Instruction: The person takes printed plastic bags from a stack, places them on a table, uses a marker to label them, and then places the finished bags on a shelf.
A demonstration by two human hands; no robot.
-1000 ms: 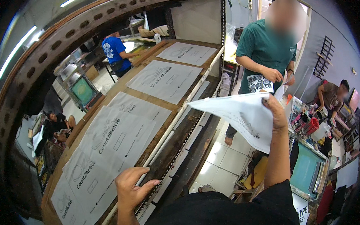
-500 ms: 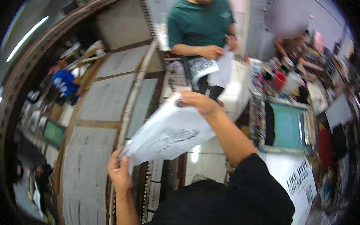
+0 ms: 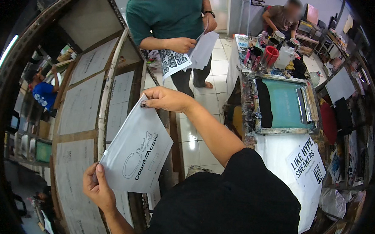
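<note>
A frosted white plastic zip bag (image 3: 146, 155) with black printed lettering and a drawn outline is stretched between my hands. My left hand (image 3: 100, 187) pinches the near corner of its zip edge, close to a small white slider. At the far corner, my right hand (image 3: 167, 100) grips the same edge between thumb and fingers; dark stains mark a fingertip. The printed face is turned up toward me, and the bag hangs in the air beside the rack (image 3: 105, 109) on my left.
Printed sheet-like bags (image 3: 81, 108) lie on boards in the rack. Ahead, a person in a green shirt (image 3: 169, 16) holds printed bags (image 3: 203, 50). At right are a teal screen-printing frame (image 3: 282, 104), a red container (image 3: 270, 55) and a white printed sheet (image 3: 277, 162). Other people work farther off.
The bag has swung left and lower, its print now facing me more squarely. Both hands keep their hold while my view has shifted and sharpened.
</note>
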